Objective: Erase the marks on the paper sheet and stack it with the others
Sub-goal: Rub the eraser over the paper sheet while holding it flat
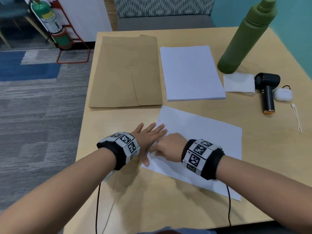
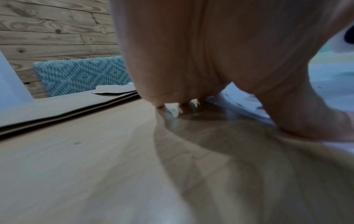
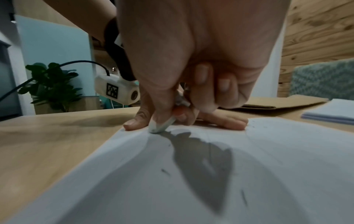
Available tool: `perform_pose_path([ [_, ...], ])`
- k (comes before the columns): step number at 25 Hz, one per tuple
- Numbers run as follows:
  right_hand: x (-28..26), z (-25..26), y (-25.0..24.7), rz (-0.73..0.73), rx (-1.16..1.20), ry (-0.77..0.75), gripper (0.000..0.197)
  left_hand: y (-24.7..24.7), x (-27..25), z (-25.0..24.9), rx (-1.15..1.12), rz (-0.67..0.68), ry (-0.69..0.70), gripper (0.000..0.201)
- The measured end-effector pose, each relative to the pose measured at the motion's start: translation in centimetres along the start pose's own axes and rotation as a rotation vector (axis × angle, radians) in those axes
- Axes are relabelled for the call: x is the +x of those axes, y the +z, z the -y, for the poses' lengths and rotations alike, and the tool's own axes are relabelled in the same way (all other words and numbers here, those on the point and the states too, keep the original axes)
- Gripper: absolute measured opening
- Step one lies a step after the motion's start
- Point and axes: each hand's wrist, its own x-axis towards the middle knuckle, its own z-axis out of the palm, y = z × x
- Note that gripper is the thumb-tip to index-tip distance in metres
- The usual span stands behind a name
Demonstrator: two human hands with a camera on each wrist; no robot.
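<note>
One loose paper sheet [image 1: 199,149] is lying skewed at the near middle of the table [image 1: 104,125], small dark specks showing near its 11 o'clock corner. One left hand [image 1: 148,137] is lying flat, fingers straight and spread, pressing the sheet's left edge down. One right hand [image 1: 168,147] is sitting just beside it at 3 o'clock, fingers curled, thumb and forefinger pinching one white eraser [image 3: 162,123] whose tip is touching the paper. Faint pencil strokes are showing on the sheet in the right wrist view.

At 12 o'clock from the sheet, one stack of white sheets [image 1: 192,73] is resting; I cannot count its leaves. At 11 o'clock, one brown envelope [image 1: 126,73] is lying flat. At 1 to 2 o'clock: one green bottle [image 1: 244,36] standing, one folded white tissue [image 1: 238,82], one black handheld fan [image 1: 267,92], one white earbud case [image 1: 283,94].
</note>
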Motion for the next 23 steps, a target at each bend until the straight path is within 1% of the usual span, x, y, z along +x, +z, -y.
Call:
perform_pose_path([
  [1, -0.1, 0.0, 0.1, -0.004, 0.001, -0.011, 0.033, 0.0, 0.0, 0.1, 0.001, -0.002, 0.0, 0.137],
  [2, -0.5, -0.3, 0.4, 0.034, -0.015, -0.02, 0.032, 0.0, 0.0, 0.2, 0.001, 0.001, 0.004, 0.137],
  [4, -1.8, -1.2, 1.1, 0.155, -0.06, -0.026, 0.031, 0.2, 0.1, 0.2, -0.008, 0.0, 0.007, 0.136],
  [5, -2.2, -1.4, 1.1, 0.19, -0.071, -0.006, 0.031, 0.2, 0.1, 0.3, -0.009, -0.001, 0.011, 0.136],
  [6, -2.1, -1.1, 0.9, 0.174, -0.067, 0.008, 0.032, 0.2, 0.1, 0.3, -0.009, 0.001, 0.015, 0.136],
  [9, -0.2, -0.1, 0.1, 0.016, 0.018, 0.023, 0.033, 0.1, 0.1, 0.1, 0.0, 0.007, 0.0, 0.138],
  [11, -0.5, -0.1, 0.3, 0.019, 0.027, 0.0, 0.032, 0.2, 0.1, 0.0, 0.016, 0.008, -0.012, 0.137],
  [14, -2.5, -1.0, 1.2, 0.188, -0.051, -0.008, 0.031, 0.5, 0.1, 0.1, 0.005, -0.004, -0.005, 0.135],
  [15, -2.6, -1.2, 1.2, 0.206, -0.047, 0.009, 0.031, 0.5, 0.1, 0.1, 0.002, -0.005, -0.008, 0.135],
  [16, -2.3, -1.0, 1.1, 0.176, -0.005, 0.032, 0.03, 0.4, 0.0, 0.0, 0.006, -0.002, -0.01, 0.134],
  [18, -0.7, -0.8, 0.7, 0.028, 0.113, 0.061, 0.028, 0.2, 0.0, -0.3, 0.016, -0.001, -0.024, 0.134],
  [19, -0.3, -0.6, 0.5, -0.051, 0.144, 0.054, 0.028, 0.2, 0.0, -0.4, 0.018, 0.001, -0.032, 0.134],
  [20, -0.1, -0.7, 0.7, -0.091, 0.146, 0.043, 0.029, 0.2, -0.1, -0.4, 0.017, 0.003, -0.035, 0.134],
  [21, -0.5, -0.9, 1.1, -0.086, 0.119, 0.035, 0.029, 0.2, -0.1, -0.4, 0.015, 0.002, -0.033, 0.134],
  [23, -2.1, -1.7, 2.5, -0.003, 0.066, 0.019, 0.027, 0.2, 0.0, 0.0, 0.005, -0.007, -0.014, 0.134],
])
